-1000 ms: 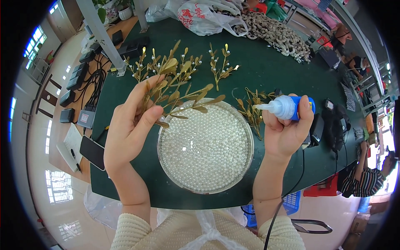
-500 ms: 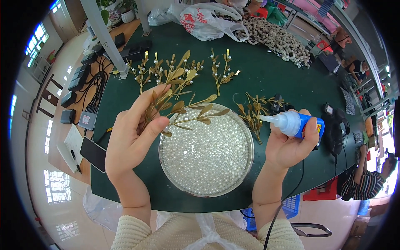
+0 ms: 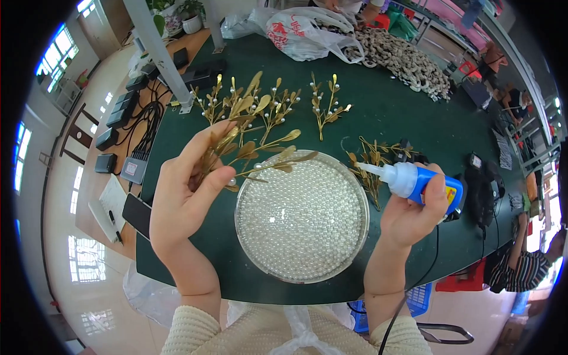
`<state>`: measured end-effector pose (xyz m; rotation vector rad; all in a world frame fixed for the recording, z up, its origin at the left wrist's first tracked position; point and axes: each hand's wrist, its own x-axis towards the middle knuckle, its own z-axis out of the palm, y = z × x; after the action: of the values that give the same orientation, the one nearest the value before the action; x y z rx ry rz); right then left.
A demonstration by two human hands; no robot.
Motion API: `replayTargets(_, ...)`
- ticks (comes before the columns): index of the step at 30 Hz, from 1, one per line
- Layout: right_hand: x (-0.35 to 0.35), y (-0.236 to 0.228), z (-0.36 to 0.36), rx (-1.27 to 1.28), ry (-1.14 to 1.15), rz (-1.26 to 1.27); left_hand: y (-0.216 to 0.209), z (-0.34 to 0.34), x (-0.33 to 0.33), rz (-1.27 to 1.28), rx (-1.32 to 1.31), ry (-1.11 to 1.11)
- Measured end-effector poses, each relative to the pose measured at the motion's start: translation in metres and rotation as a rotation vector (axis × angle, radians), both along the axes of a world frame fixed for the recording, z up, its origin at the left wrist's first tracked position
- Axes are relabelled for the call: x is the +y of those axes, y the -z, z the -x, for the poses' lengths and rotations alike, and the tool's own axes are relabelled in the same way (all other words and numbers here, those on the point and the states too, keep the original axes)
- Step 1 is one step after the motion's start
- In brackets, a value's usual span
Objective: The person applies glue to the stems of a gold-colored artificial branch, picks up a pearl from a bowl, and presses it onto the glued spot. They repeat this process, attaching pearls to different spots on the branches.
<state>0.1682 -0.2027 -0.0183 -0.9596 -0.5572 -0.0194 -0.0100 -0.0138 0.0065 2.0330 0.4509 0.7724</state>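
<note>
My left hand (image 3: 188,198) is closed around a gold leafy sprig (image 3: 251,149), pinching it between thumb and fingers, with its leaves reaching over the far left of a round tray (image 3: 302,281). Small pearly beads (image 3: 307,222) fill that tray. On the other side, my right hand (image 3: 411,216) grips a blue glue bottle (image 3: 421,183) with a translucent nozzle, which points left toward the sprig. The nozzle tip is apart from the sprig, near the tray's upper right. Beyond the bottle lie several bare-looking gold sprigs (image 3: 374,160).
Gold sprigs with pearls (image 3: 323,109) lie farther back on the green table (image 3: 390,112). Behind them are a white plastic bag (image 3: 307,35) and a heap of pale chain-like material (image 3: 408,62). A phone (image 3: 137,214) and black devices (image 3: 121,109) lie at left; cables hang at right.
The glue bottle has moved left toward the tray, its nozzle now tilting up leftward. My left hand with the sprig has shifted slightly left against the tray. The whole view has shifted a little.
</note>
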Motion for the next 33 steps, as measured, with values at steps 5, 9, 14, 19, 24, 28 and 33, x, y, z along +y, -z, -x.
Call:
replayTargets(5, -0.006, 0.005, 0.004, -0.398, 0.008, 0.218, -0.002, 0.003, -0.005, -0.051, 0.027, 0.018)
replayTargets(9, 0.006, 0.003, 0.005, -0.548, 0.166, 0.162, -0.003, 0.004, -0.008, -0.084, 0.019, 0.024)
replayTargets(14, 0.010, 0.006, 0.010, -0.669, 0.157, 0.200, -0.002, 0.005, -0.010, -0.048, -0.011, 0.021)
replayTargets(19, 0.009, 0.001, 0.013, -0.770, 0.159, 0.252, -0.005, 0.003, -0.011, -0.043, -0.015, 0.045)
replayTargets(24, 0.011, 0.005, 0.011, -0.787, 0.167, 0.248, -0.004, 0.002, -0.010, -0.023, -0.031, 0.045)
replayTargets(28, 0.010, 0.007, 0.012, -0.772, 0.148, 0.239, -0.004, 0.004, -0.008, -0.027, 0.001, 0.051)
replayTargets(33, 0.012, 0.008, 0.012, -0.775, 0.169, 0.254, -0.003, 0.003, -0.009, -0.041, -0.007, 0.040)
